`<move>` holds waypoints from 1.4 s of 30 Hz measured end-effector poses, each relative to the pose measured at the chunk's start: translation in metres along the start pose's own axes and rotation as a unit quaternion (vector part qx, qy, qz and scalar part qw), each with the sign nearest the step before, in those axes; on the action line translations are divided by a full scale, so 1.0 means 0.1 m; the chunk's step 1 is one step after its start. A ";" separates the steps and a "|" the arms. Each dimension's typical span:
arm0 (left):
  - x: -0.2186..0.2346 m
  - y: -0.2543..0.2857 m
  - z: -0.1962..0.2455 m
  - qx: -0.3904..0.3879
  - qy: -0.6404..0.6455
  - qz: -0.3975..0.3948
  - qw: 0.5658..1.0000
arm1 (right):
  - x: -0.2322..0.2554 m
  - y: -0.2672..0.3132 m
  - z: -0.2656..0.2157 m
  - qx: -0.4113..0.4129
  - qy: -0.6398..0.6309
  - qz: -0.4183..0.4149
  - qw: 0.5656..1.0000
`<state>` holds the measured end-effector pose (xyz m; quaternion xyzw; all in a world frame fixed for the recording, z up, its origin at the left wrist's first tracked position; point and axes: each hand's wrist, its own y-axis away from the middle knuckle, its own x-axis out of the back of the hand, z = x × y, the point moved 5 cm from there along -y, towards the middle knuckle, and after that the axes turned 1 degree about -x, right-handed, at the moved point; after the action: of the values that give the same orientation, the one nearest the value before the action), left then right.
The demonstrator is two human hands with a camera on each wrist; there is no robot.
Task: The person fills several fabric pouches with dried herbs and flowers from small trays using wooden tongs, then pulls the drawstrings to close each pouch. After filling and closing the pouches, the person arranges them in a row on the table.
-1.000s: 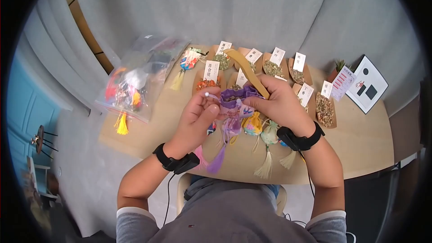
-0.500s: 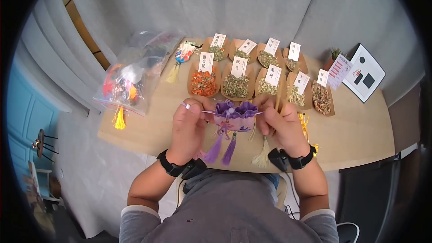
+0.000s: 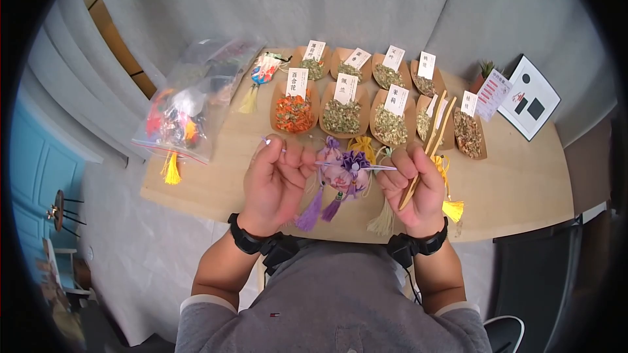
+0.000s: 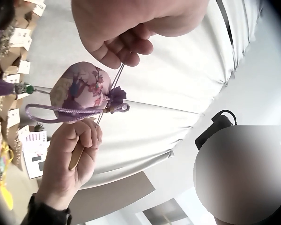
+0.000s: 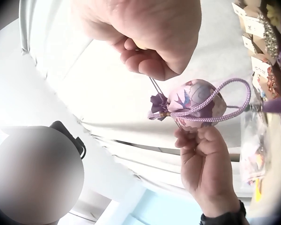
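Observation:
A purple-and-pink drawstring pouch [image 3: 343, 178] hangs between the two hands, its ruffled neck gathered tight. My left hand [image 3: 278, 180] pinches the drawstring on one side, where a white bead shows by the fingers. On the other side my right hand [image 3: 417, 186] grips the opposite end of the drawstring [image 3: 383, 168], pulled straight. Wooden tongs [image 3: 433, 140] also stick up from the right fist. A braided purple loop [image 5: 236, 82] and a purple tassel [image 5: 277, 105] hang from the pouch. In the left wrist view, printed blossoms show on the pouch's side [image 4: 86, 86].
Several paper trays of dried herbs with labels stand behind, among them orange petals [image 3: 294, 114]. More tasselled pouches lie near the table's front, one yellow [image 3: 361, 148]. At left is a clear zip bag [image 3: 190, 117]; at right, a framed board [image 3: 531, 98] and small plant [image 3: 484, 73].
The pouch's mouth, wide a second ago with the tongs beside it, has drawn together. Both hands have moved apart, pulling the drawstring taut; the tongs now point upward in the right fist.

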<state>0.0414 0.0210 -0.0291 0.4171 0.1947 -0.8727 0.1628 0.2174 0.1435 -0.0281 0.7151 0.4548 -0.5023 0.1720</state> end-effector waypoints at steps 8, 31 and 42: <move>-0.09 0.19 0.07 0.009 -0.020 -0.008 1.000 | -0.09 0.08 0.00 -0.005 -0.010 -0.009 1.000; -0.38 0.26 -1.20 0.247 -0.288 -0.241 0.893 | -0.02 0.81 -0.62 0.105 0.531 0.181 0.821; -0.72 0.30 -1.64 0.427 -0.261 -0.430 0.751 | 0.47 1.26 -1.95 0.066 0.500 0.270 0.820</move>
<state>0.2074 0.0814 -0.0725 0.0714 -0.0895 -0.9178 -0.3801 0.4346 0.2360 -0.0109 0.9718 0.2326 -0.0378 0.0017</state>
